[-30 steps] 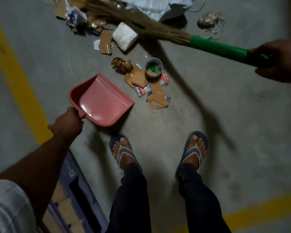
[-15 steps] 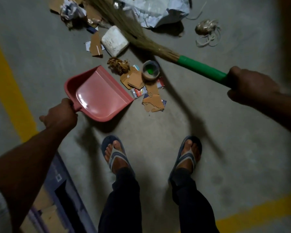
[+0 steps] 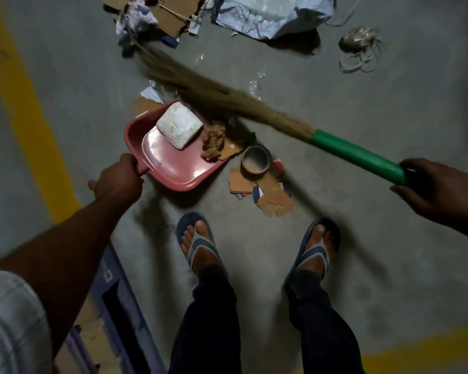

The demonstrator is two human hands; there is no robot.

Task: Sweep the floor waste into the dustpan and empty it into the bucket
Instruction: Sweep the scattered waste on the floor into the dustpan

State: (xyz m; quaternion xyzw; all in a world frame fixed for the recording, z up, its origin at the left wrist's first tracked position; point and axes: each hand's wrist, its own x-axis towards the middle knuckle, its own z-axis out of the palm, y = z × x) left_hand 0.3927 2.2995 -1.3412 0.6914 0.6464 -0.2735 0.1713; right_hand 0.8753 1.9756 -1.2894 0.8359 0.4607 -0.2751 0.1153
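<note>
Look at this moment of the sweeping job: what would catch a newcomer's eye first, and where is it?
The red dustpan at centre, gripped by the left hand, stands out, with a white block lying inside it. Next comes the broom with its bright green handle, held by the right hand and slanting across the floor beyond the dustpan. A tape roll and cardboard scraps lie just right of the dustpan.

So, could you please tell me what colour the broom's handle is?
The handle is green; head view.
</note>
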